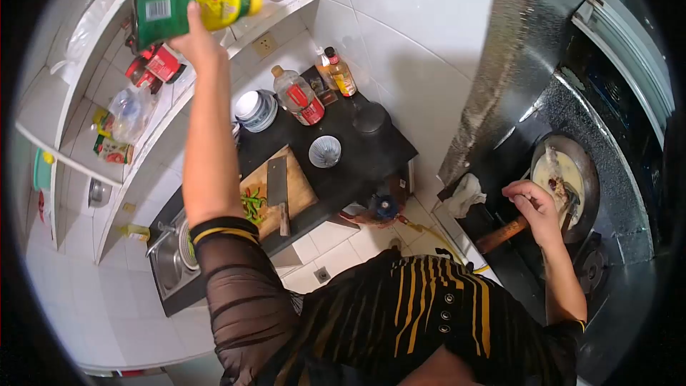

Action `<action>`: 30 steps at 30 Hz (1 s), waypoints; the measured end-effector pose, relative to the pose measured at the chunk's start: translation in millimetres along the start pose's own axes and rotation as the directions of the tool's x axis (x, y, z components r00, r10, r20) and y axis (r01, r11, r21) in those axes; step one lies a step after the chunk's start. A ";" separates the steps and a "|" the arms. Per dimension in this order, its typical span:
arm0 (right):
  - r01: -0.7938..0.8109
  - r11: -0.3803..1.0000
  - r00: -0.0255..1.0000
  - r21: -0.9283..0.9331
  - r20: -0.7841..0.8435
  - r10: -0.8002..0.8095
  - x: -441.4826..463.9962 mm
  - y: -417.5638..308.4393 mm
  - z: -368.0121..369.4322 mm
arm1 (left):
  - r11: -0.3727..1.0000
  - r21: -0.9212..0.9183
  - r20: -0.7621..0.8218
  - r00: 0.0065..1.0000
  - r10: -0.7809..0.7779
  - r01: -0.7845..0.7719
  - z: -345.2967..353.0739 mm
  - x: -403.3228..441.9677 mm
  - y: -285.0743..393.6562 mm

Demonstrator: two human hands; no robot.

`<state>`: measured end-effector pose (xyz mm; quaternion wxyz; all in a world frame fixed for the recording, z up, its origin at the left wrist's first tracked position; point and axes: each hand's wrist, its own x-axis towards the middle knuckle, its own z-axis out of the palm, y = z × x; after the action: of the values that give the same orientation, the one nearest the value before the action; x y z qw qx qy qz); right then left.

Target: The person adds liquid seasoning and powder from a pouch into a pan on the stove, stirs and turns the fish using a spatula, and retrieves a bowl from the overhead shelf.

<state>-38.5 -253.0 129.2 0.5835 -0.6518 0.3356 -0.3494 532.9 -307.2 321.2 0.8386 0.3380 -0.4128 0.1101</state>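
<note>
Raised over the wall shelf, my left hand is closed round a green and yellow bottle with a yellow cap, tilted onto its side. At the stove, my right hand hovers by the near rim of a wok, above its wooden handle. Its fingers are curled, and whatever they may hold is hidden. Pale broth with pieces of food lies in the wok, and a metal utensil rests in it, partly behind my right hand.
A cleaver and cut green peppers lie on a cutting board. A bowl, stacked bowls and a red-labelled bottle stand on the black counter. Jars and bottles line the shelf. A cloth lies by the stove.
</note>
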 end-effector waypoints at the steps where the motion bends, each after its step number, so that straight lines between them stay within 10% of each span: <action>1: -0.016 1.000 1.000 -0.025 -0.002 0.016 6.3 0.6 9.1 | 0.995 0.086 -0.024 0.998 0.050 -0.048 1.3 22.4 -15.3; 13: -0.217 0.972 0.925 -0.084 -0.336 0.177 -7.1 -5.3 65.0 | 0.788 0.601 0.220 0.976 -0.005 -0.131 -12.1 132.2 -198.8; 19: -0.259 0.961 0.904 -0.092 -0.375 0.208 -4.8 -6.4 72.0 | 0.906 0.424 0.245 0.960 -0.139 0.023 -15.8 138.7 -213.1; 27: -0.293 0.880 0.855 -0.373 -0.513 0.068 -21.2 7.3 18.7 | 0.829 0.476 0.409 0.908 0.086 -0.293 -42.9 154.9 -226.7; 29: -0.328 0.815 0.759 -0.478 -0.647 -0.074 -40.7 22.2 -12.1 | 0.762 0.605 0.226 0.967 0.117 -0.233 -62.1 168.3 -231.1; 30: -0.327 0.822 0.717 -0.467 -0.689 -0.106 -52.3 24.5 -25.2 | 0.707 0.376 0.278 0.800 0.531 -0.600 -57.0 181.9 -225.1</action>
<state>-88.4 -224.4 103.3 0.2205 -0.5929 0.6543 -0.4145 788.0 -455.1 328.9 0.6300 0.3848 -0.5213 0.4281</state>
